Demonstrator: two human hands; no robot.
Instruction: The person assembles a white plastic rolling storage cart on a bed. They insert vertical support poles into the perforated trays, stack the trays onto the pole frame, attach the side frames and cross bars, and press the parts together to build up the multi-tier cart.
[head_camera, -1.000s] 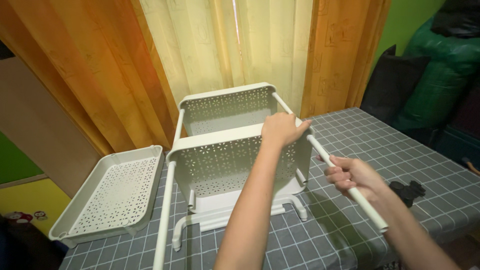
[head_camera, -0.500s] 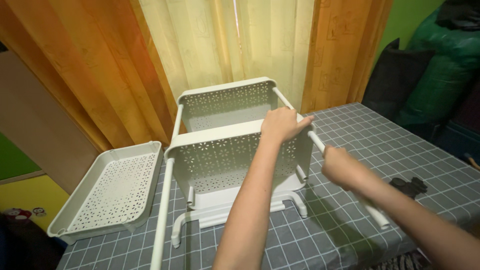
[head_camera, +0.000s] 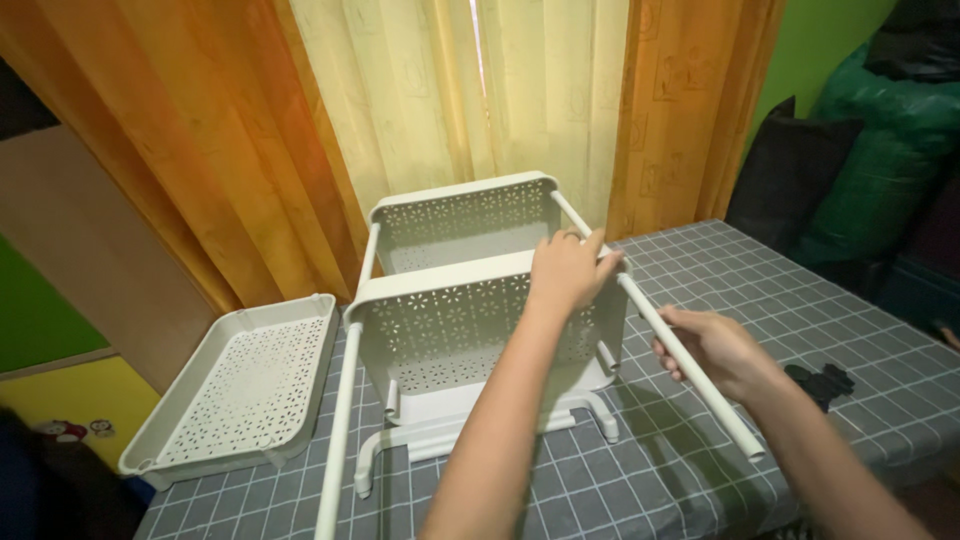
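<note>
1. right hand clamped around white pole, near the black item on the checked tabletop.
2. left hand gripping the rack's front basket rim.
3. loose tray lies left; curtains behind.

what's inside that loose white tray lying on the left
Nothing visible: the loose tray shows only its perforated floor. Its near inner wall is hidden by the rim. Neither the left hand nor right hand touches it.

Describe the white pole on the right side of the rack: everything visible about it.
The white pole is a long, smooth round tube, plastic-looking. It slants from the rack's far tray past the near tray toward the camera, its free end over the checked cloth. The right hand grips its middle; the left hand rests where it meets the near tray.
</note>
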